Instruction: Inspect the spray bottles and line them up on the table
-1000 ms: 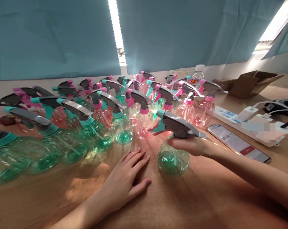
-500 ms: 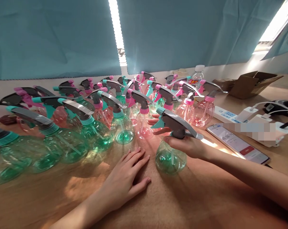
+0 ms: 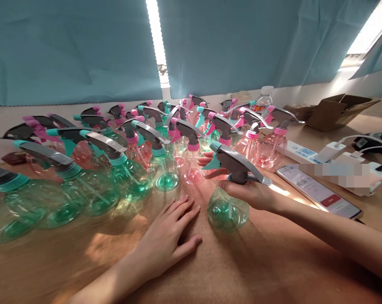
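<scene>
My left hand (image 3: 170, 232) lies flat on the wooden table (image 3: 191, 278), fingers spread, holding nothing. To its right stands a green spray bottle (image 3: 228, 209) with a grey and teal trigger head. My right hand (image 3: 241, 192) is around the neck of this bottle, thumb in front and fingers stretched out behind it; part of the hand is hidden by the head. Just beyond my left hand stands another green spray bottle (image 3: 165, 173), beside a pink one (image 3: 193, 166).
Several green and pink spray bottles fill the left and back. On the right lie a phone (image 3: 319, 190) and a white power strip (image 3: 305, 153) with plugs and cables. Farther back are an open cardboard box (image 3: 335, 114) and a clear capped bottle (image 3: 265, 99).
The whole view has shifted very slightly. Both hands and the bottles keep the same places relative to each other.
</scene>
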{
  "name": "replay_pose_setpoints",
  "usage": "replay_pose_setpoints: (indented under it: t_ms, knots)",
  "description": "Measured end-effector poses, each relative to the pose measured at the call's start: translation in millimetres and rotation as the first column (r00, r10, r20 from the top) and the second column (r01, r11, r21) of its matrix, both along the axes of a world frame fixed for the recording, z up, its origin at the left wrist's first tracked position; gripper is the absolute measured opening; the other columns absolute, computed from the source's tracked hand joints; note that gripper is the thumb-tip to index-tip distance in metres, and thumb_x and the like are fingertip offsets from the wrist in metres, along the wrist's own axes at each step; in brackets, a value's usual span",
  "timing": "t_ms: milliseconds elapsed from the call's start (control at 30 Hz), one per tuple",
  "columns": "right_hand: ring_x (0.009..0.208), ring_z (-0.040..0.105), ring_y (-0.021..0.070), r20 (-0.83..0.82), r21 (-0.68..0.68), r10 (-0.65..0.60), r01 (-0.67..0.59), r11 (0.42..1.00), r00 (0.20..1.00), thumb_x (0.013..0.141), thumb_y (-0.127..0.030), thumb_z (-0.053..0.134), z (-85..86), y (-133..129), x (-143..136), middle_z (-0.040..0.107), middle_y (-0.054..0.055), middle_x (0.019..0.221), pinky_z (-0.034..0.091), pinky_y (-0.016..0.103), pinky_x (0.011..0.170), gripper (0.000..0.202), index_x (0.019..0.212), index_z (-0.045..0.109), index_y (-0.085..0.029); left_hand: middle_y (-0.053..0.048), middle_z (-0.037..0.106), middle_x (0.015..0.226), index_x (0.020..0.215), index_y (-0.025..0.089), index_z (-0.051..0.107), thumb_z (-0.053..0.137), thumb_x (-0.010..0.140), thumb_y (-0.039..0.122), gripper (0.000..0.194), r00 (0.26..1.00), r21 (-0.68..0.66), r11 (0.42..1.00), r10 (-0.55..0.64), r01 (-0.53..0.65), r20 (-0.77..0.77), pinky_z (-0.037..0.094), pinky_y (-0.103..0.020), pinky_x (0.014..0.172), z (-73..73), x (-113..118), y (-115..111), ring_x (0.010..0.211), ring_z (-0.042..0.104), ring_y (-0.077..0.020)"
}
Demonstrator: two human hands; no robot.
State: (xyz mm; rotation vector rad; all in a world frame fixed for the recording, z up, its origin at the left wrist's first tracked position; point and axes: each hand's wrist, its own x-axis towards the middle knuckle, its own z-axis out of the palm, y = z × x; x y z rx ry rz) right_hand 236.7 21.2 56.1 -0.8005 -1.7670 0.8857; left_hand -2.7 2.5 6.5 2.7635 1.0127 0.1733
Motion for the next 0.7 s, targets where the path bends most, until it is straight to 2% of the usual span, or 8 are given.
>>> replay_pose_setpoints:
  t_ms: [233,500,700]
  knots:
    - [0.093,0.070,0.0202,0.031,-0.027,-0.014,0.015,1.000,0.999,0.073,-0.010,0.051,5.7,-2.3,-1.1,0.063,0.007,0.127,0.057,0.037,0.081,0.060,0.130,0.055,-0.027,-0.011,0.039,0.152,0.146,0.019,0.041,0.051,0.097,0.044,0.056,1.000,-0.011,1.000,0.000,0.000,-0.004,0.031,-0.053,0.111,0.4,-1.1,-0.9,0.140,0.033,-0.0310]
    - [0.091,0.068,0.0205,0.023,-0.039,-0.045,0.046,0.998,0.999,0.071,-0.013,0.050,8.1,-4.1,-2.2,0.069,0.006,0.110,0.056,0.035,0.076,0.057,0.125,0.058,-0.025,-0.010,0.038,0.152,0.147,0.019,0.039,0.050,0.097,0.044,0.057,1.000,-0.011,1.000,-0.003,0.002,-0.013,0.030,-0.053,0.112,0.6,0.4,-0.7,0.141,0.031,-0.0305]
    - [0.075,0.065,0.0156,0.038,-0.037,-0.041,0.042,0.998,0.998,0.071,-0.012,0.049,8.4,-3.6,-1.8,0.067,0.008,0.110,0.055,0.036,0.074,0.055,0.124,0.059,-0.023,-0.010,0.038,0.153,0.147,0.019,0.039,0.050,0.097,0.044,0.057,1.000,-0.012,1.000,-0.003,0.003,-0.003,0.030,-0.053,0.112,0.2,0.4,0.7,0.141,0.031,-0.0307]
